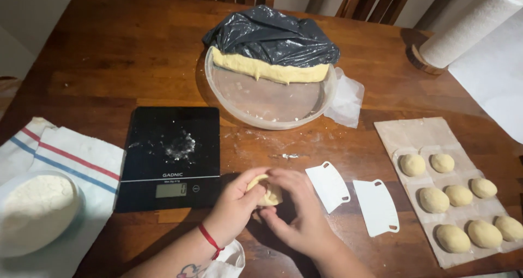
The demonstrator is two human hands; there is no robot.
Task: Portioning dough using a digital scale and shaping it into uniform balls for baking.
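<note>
1. Small pale yellow dough piece (268, 193): held above the near middle of the brown wooden table (109, 55), just right of the scale.
2. Left hand (235, 203): red cord at the wrist, fingers curled closed around the dough piece's left side.
3. Right hand (298, 208): fingers closed over the dough piece's right and top, covering part of it.
4. Flat black digital kitchen scale (170, 157): just left of the hands, its plate dusted with flour.
5. Two white plastic dough scrapers (328, 186) (376, 207): flat on the table, just right of the hands, between them and the paper.
6. Brown paper sheet (422, 133): at the right, bearing eight rounded dough balls (434, 199) in rows.
7. Round clear plastic bowl (272, 101): beyond the hands, holding a long dough mass (271, 69) under a black plastic bag (272, 35).
8. Bowl of white flour (37, 208): far left, on a white cloth with red and blue stripes (76, 161).
9. White paper towel roll (471, 25): far right corner, on a wooden stand.
</note>
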